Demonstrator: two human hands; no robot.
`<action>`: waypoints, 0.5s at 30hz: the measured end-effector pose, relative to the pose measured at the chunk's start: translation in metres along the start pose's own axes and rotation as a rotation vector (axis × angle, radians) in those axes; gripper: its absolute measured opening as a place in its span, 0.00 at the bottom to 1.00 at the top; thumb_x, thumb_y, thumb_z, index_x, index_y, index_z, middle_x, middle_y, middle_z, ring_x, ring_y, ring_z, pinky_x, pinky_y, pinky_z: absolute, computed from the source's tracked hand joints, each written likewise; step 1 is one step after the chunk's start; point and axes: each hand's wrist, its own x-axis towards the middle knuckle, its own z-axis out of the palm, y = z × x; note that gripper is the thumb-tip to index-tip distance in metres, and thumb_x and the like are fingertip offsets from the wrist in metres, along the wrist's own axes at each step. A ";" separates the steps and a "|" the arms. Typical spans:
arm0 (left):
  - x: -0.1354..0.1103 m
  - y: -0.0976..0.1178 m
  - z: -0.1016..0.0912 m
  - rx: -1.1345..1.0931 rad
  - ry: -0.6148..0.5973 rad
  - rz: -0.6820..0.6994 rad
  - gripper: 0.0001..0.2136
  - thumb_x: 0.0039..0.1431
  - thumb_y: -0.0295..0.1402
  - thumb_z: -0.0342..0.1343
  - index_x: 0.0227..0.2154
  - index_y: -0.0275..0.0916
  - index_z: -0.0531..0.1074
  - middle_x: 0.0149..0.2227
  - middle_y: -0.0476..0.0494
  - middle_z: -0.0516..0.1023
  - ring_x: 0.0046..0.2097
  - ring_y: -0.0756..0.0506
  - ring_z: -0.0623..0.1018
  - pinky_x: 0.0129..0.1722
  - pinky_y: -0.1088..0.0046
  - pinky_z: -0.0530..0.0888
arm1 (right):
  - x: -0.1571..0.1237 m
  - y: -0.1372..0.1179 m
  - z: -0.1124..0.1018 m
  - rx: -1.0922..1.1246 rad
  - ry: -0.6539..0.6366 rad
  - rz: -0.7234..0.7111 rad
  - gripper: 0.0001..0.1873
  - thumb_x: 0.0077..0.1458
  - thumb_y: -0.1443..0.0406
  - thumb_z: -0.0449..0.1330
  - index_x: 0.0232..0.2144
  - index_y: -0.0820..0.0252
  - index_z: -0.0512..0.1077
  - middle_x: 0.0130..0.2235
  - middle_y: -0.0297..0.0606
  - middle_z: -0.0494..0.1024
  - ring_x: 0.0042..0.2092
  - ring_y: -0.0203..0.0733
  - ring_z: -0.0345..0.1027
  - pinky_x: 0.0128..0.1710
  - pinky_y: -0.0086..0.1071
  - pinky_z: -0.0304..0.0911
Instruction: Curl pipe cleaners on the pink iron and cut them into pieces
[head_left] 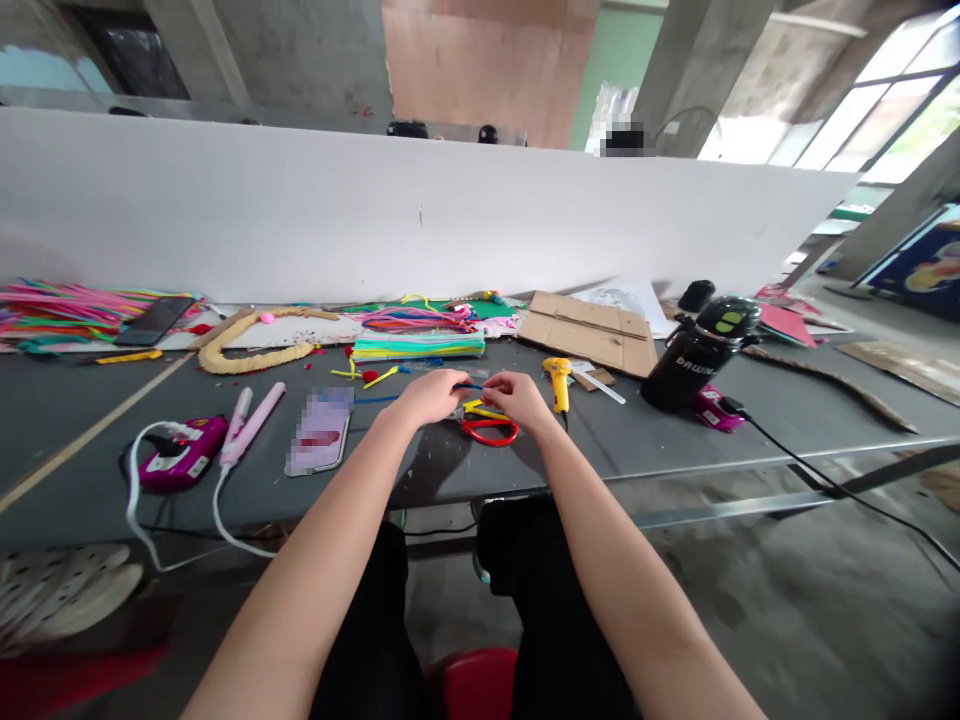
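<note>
A blue pipe cleaner [471,386], probably light and easily bent, best pinched along its stem, runs between the left hand [436,396] and right hand [519,398], each grip pinched closed on it, above the table [622,445], inward of its near edge.

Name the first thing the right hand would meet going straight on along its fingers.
The right hand would probably meet the left hand, facing it across a narrow gap spanned by a thin blue strip; exact depth is unclear.
</note>
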 end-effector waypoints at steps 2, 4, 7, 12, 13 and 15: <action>0.017 -0.003 0.004 0.042 -0.023 0.015 0.14 0.61 0.40 0.50 0.44 0.47 0.78 0.46 0.42 0.82 0.44 0.39 0.79 0.35 0.70 0.69 | 0.007 0.005 -0.003 -0.104 0.009 -0.022 0.04 0.52 0.69 0.62 0.32 0.61 0.76 0.28 0.37 0.81 0.33 0.40 0.77 0.36 0.31 0.71; 0.033 -0.005 0.011 0.078 -0.036 0.027 0.15 0.63 0.39 0.48 0.44 0.48 0.78 0.46 0.43 0.82 0.44 0.39 0.80 0.33 0.70 0.69 | 0.016 0.011 -0.004 -0.220 0.041 -0.037 0.05 0.53 0.68 0.61 0.33 0.61 0.76 0.29 0.37 0.82 0.33 0.39 0.77 0.36 0.30 0.70; 0.057 -0.013 0.020 0.147 -0.012 0.072 0.15 0.63 0.37 0.47 0.42 0.46 0.79 0.44 0.42 0.82 0.43 0.40 0.80 0.34 0.71 0.68 | 0.033 0.021 -0.003 -0.332 0.124 -0.037 0.07 0.56 0.67 0.58 0.35 0.60 0.76 0.32 0.38 0.82 0.35 0.39 0.76 0.38 0.30 0.69; 0.092 -0.037 0.032 0.201 0.086 0.133 0.16 0.64 0.39 0.45 0.39 0.42 0.78 0.39 0.38 0.82 0.41 0.40 0.80 0.35 0.69 0.68 | 0.070 0.033 -0.004 -0.499 0.218 -0.028 0.10 0.57 0.66 0.57 0.38 0.60 0.79 0.39 0.43 0.81 0.42 0.44 0.73 0.44 0.33 0.66; 0.097 -0.042 0.034 0.200 0.103 0.132 0.16 0.65 0.40 0.45 0.41 0.42 0.77 0.39 0.38 0.82 0.40 0.39 0.80 0.35 0.69 0.68 | 0.078 0.035 -0.005 -0.526 0.213 -0.029 0.10 0.56 0.66 0.58 0.37 0.60 0.79 0.40 0.43 0.81 0.43 0.44 0.73 0.45 0.33 0.66; 0.104 -0.049 0.037 0.211 0.121 0.121 0.16 0.64 0.43 0.46 0.44 0.44 0.77 0.39 0.39 0.82 0.40 0.39 0.80 0.35 0.69 0.68 | 0.092 0.038 -0.007 -0.569 0.180 -0.032 0.09 0.55 0.67 0.60 0.37 0.59 0.80 0.40 0.43 0.81 0.42 0.44 0.73 0.45 0.33 0.66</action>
